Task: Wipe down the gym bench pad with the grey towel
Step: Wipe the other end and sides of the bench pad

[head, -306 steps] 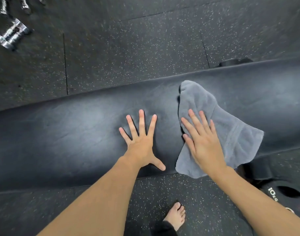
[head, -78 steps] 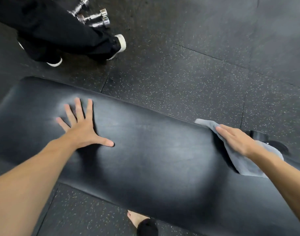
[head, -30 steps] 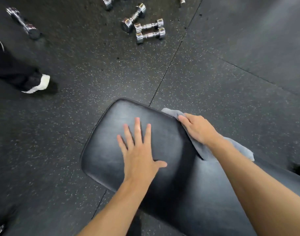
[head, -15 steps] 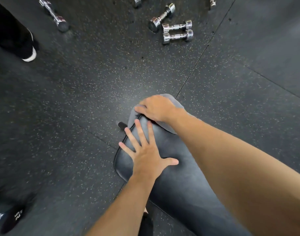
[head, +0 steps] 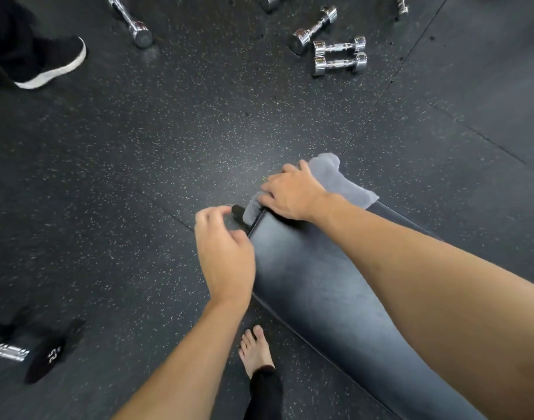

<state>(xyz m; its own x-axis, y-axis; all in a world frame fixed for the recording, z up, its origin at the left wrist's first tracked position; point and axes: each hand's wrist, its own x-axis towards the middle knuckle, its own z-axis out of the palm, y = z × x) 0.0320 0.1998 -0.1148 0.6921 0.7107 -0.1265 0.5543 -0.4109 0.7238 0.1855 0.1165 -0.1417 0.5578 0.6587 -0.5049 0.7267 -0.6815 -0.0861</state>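
Note:
The black bench pad [head: 314,286] runs from the middle of the view down to the lower right. Over its far end hangs the grey towel [head: 341,183], pressed down by my right hand [head: 293,192], whose fingers curl over the end edge. My left hand [head: 223,253] hovers at the pad's left side near that end, fingers loosely curled and holding nothing. My right forearm hides much of the pad's right side.
Several chrome dumbbells [head: 340,56] lie on the speckled rubber floor at the top. A black dumbbell [head: 44,357] lies at lower left. Another person's black shoe [head: 52,63] is at upper left. My bare foot [head: 255,351] stands beside the pad.
My left hand has lifted off the pad and moved to its left edge, fingers curling. My right hand with the towel stays on the far end, wrapped further over the edge.

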